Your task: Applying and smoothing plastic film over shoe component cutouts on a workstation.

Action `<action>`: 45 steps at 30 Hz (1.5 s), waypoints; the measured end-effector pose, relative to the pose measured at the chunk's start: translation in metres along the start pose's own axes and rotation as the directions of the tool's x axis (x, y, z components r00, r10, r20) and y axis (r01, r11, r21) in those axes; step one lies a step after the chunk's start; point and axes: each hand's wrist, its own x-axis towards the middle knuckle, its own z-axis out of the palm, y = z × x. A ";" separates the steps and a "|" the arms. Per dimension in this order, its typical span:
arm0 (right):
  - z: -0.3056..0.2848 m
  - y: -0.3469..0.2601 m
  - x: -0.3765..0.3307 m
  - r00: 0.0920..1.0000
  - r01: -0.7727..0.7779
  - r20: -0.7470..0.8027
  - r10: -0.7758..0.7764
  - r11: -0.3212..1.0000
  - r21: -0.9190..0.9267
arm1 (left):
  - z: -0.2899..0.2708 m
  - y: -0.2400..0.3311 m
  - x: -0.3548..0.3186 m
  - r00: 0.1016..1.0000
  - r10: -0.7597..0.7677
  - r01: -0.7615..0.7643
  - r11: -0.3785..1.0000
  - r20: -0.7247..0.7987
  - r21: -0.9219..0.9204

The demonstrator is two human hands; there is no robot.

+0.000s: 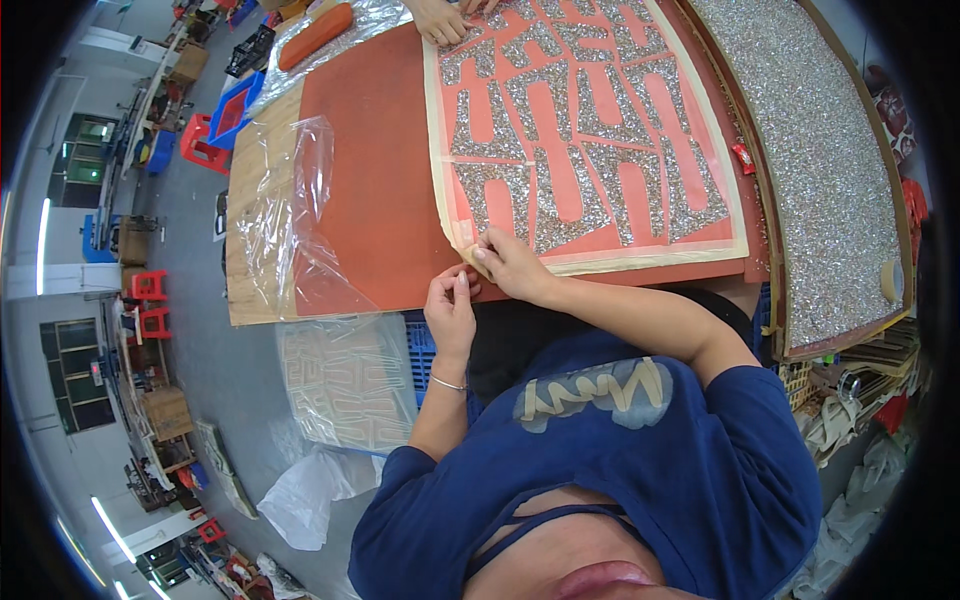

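Observation:
A pink sheet (pixel 541 185) edged with cream masking tape (pixel 742 215) lies on a reddish-brown board (pixel 375 170). Glittery silver cut-out pieces (pixel 488 135) are spread over it, with pink gaps between them. My right hand (pixel 510 266) is closed at the near left corner, its fingers pinching the taped edge there. Just below and left of it, at the board's front edge, my left hand (pixel 450 308) has thumb and fingers pressed together by the same corner; what lies between them is too small to make out. Another person's hand (pixel 437 20) rests on the sheet's far left corner.
To the right stands a large framed glitter panel (pixel 815 150) with a tape roll (pixel 891 282) on it. Clear plastic film (pixel 312 190) covers the board's left side. Below the board is a plastic-wrapped stack (pixel 345 375). Red stools (pixel 200 143) stand beyond, at left.

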 end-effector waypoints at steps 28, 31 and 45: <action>-0.147 0.008 0.071 0.808 0.303 -0.061 -0.586 0.503 -0.810 | -0.013 -0.010 0.017 0.919 0.354 -0.335 0.474 0.172 0.814; -0.218 0.025 0.099 0.762 0.077 -0.267 -0.590 0.492 -0.867 | -0.016 -0.010 0.020 0.920 0.352 -0.338 0.495 0.171 0.800; -0.261 -0.029 0.092 0.774 0.031 -0.578 -0.258 0.927 -0.373 | -0.010 0.053 0.039 0.935 0.183 -0.254 0.944 -0.303 -0.213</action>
